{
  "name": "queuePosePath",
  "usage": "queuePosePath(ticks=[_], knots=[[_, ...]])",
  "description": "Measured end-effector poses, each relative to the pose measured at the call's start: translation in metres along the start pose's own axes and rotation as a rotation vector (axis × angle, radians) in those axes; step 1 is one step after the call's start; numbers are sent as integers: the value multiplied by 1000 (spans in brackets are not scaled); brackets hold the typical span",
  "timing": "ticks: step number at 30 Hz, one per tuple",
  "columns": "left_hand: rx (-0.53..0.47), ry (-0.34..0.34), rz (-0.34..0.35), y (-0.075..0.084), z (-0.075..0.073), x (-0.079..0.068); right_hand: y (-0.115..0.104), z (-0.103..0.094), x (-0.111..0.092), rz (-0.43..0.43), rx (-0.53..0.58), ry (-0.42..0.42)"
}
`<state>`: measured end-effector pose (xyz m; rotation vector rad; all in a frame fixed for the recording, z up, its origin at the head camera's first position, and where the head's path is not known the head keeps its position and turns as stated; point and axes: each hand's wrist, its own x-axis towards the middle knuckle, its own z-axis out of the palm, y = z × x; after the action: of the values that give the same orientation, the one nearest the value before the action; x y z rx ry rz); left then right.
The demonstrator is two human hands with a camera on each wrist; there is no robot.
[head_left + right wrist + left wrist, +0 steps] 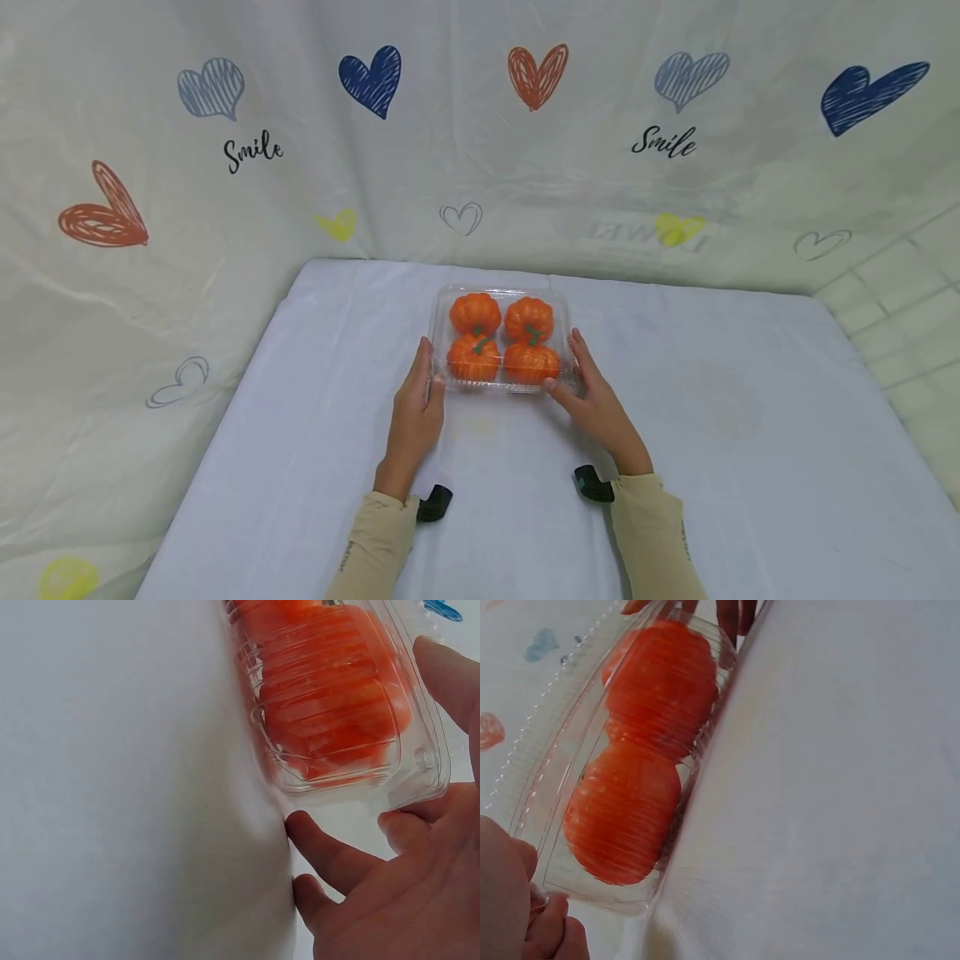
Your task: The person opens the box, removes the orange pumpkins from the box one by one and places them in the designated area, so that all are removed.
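A clear plastic clamshell box (pixel 498 292) sits on the cloth near the back of the table, its lid down. Inside lie several small orange pumpkins (pixel 475 313) with green stems, in two rows. My left hand (pixel 417 414) holds the box's left side; in the left wrist view, thumb and fingers of that left hand (pixel 514 900) pinch the rim at a corner. At the front right corner, my right hand (pixel 603 414) grips the rim between thumb and index finger. The right wrist view shows this right hand's (pixel 412 877) other fingers spread below the box, touching the cloth.
A white cloth (pixel 750 433) covers the table. Behind and to the left hangs a pale curtain (pixel 450 158) printed with hearts and "Smile". Black wrist-camera mounts (pixel 435 504) stick out from the beige sleeves (pixel 378 537). White tiles (pixel 907 275) show at the right.
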<state>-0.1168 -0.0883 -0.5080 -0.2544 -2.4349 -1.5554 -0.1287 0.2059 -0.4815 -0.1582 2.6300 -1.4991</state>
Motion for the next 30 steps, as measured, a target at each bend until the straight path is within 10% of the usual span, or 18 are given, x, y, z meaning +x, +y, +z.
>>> queuePosePath(ticks=[13,30], knots=[[89,160,101,3,10,-2,2,11,-5,0,54,32],[45,59,-81,12,15,-5,-7,40,-8,0,270,208]])
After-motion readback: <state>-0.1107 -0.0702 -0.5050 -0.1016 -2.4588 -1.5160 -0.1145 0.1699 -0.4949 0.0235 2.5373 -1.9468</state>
